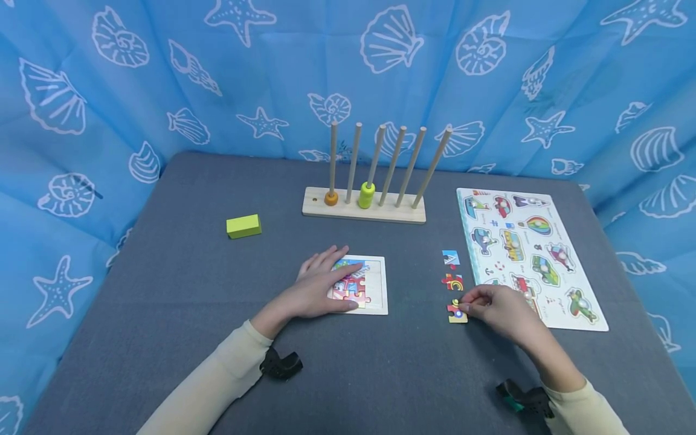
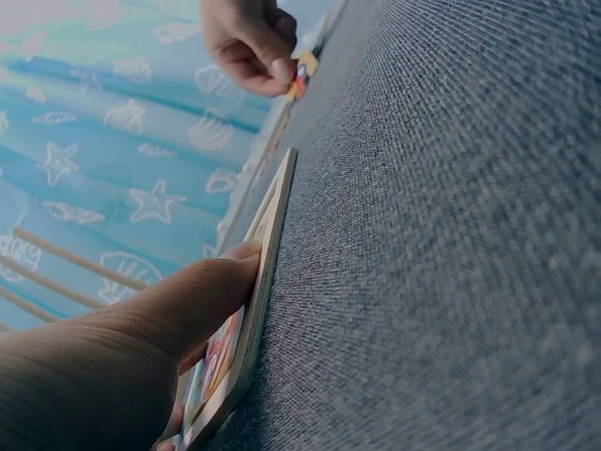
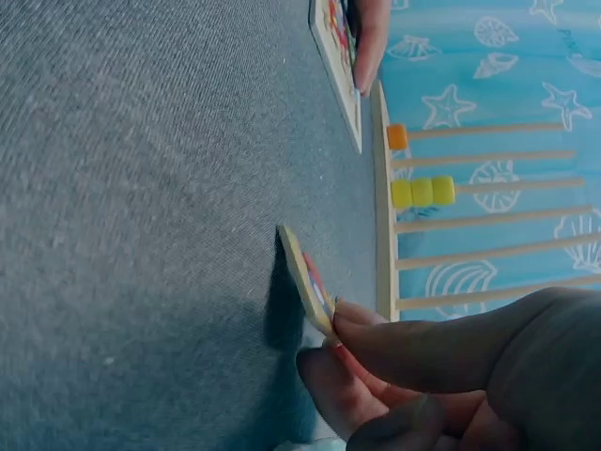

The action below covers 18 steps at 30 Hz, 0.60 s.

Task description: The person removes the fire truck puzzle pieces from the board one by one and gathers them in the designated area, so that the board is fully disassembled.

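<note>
Jigsaw piece (image 1: 458, 315), pinched at one edge between thumb and fingers of the right hand (image 1: 500, 309), tilted over the surface (image 1: 402, 368) near two loose pieces (image 1: 453, 281). Grip lightly, level before setting down; steady the puzzle tray (image 1: 385, 287) under the left hand (image 1: 315, 293), fingers spread across.

Pinched by your right hand (image 1: 497, 309), the yellow piece (image 1: 457, 314), with red and a round blue mark, is tilted. Just beyond it, a red piece (image 1: 453, 281) with yellow and then a blue piece (image 1: 451, 258) lie flat. Well to their left, your left hand (image 1: 315, 293) rests on the flat, pale tray (image 1: 377, 287); joined, colourful pieces (image 1: 354, 292) occupy its left part.
</note>
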Each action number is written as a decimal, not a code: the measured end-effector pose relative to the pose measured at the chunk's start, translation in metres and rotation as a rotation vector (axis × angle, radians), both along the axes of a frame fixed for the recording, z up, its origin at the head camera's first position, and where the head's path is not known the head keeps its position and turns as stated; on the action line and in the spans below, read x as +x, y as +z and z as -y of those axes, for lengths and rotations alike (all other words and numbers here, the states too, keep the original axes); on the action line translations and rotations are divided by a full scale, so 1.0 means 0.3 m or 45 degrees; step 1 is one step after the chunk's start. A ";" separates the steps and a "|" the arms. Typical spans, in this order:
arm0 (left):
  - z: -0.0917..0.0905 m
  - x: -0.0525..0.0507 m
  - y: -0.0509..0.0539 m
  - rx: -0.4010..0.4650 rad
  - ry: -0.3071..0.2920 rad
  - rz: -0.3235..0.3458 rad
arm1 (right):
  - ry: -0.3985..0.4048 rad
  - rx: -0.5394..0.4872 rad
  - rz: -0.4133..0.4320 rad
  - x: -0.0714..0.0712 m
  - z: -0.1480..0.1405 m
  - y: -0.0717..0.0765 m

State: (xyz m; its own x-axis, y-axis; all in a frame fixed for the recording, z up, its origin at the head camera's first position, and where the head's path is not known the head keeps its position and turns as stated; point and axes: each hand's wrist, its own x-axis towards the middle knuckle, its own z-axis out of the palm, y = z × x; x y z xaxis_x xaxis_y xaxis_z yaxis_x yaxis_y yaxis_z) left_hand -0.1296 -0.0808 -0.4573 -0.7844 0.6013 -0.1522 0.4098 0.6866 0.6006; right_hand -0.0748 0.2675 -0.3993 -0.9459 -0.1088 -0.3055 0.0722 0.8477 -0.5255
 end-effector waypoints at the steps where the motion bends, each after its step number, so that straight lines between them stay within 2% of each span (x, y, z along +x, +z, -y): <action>1: -0.001 0.000 0.000 0.000 -0.001 -0.001 | -0.002 0.013 -0.013 0.004 0.004 0.002; 9: -0.005 0.000 0.004 -0.003 -0.006 -0.005 | -0.006 0.129 -0.101 0.039 0.036 0.002; 18: -0.002 -0.001 0.003 -0.005 -0.005 -0.004 | 0.053 0.156 -0.082 0.046 0.050 -0.029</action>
State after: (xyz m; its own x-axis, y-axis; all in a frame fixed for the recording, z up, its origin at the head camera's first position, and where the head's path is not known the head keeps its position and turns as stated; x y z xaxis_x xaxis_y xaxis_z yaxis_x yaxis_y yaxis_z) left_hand -0.1298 -0.0803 -0.4564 -0.7824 0.6038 -0.1523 0.4144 0.6875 0.5964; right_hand -0.0610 0.2526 -0.4080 -0.9595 -0.1137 -0.2578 0.0054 0.9074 -0.4201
